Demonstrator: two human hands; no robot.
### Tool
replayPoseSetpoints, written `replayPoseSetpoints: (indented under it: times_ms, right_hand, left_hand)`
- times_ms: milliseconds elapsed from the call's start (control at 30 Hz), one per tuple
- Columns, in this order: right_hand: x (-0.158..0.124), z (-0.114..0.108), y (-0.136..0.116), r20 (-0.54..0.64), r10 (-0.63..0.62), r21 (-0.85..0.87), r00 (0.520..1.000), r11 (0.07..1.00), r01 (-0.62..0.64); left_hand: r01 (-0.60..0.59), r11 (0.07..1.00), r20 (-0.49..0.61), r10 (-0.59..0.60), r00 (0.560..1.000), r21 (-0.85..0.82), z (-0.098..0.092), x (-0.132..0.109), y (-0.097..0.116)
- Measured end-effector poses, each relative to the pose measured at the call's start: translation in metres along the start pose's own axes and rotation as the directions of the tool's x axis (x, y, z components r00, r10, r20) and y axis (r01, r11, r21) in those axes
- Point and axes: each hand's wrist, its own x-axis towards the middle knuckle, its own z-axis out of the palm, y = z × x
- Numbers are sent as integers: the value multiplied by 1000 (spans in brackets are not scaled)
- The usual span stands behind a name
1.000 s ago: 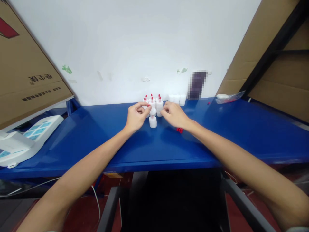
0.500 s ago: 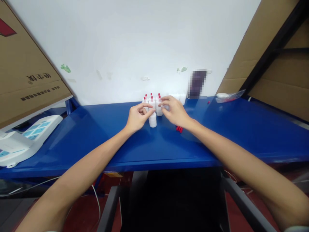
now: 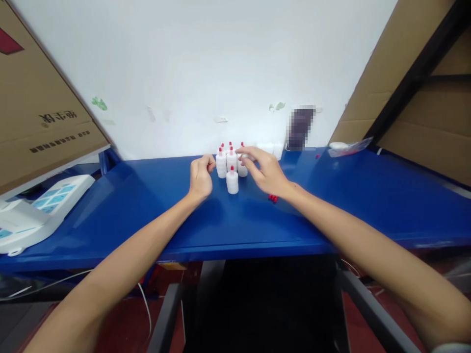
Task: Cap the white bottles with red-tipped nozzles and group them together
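A small white bottle with a red cap (image 3: 232,182) stands upright in front of a tight group of similar bottles. My left hand (image 3: 201,177) is curled closed just left of the group, beside the front-left bottle (image 3: 221,165); nothing shows in its fingers. My right hand (image 3: 264,169) has its fingers apart, its fingertips over the right-hand bottle (image 3: 242,170) and partly covering its top. Whether they touch that bottle I cannot tell. Several loose red caps (image 3: 273,198) lie on the blue table just below my right wrist.
More white bottles (image 3: 274,149) stand along the wall behind my right hand. A single red piece (image 3: 318,156) and a clear plastic bag (image 3: 349,148) lie at the back right. A white device with blue panels (image 3: 55,201) sits at the left, below a cardboard box (image 3: 44,98).
My left hand has moved left off the front bottle and curled up, baring its red cap. My right hand has shifted slightly left and stays over the bottles.
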Motion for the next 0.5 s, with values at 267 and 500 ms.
replayPoseSetpoints:
  times_ms: [267,500]
  right_hand:
    - [-3,-1,-5,50,33,-45,998,998,-31]
    - [-1,-2,-9,137,138,-70,981,989,-129]
  left_hand:
    - [-145,978,-9,148,989,149,-1,-1,3]
    - [-246,954,47,242,969,171,6,-6,8]
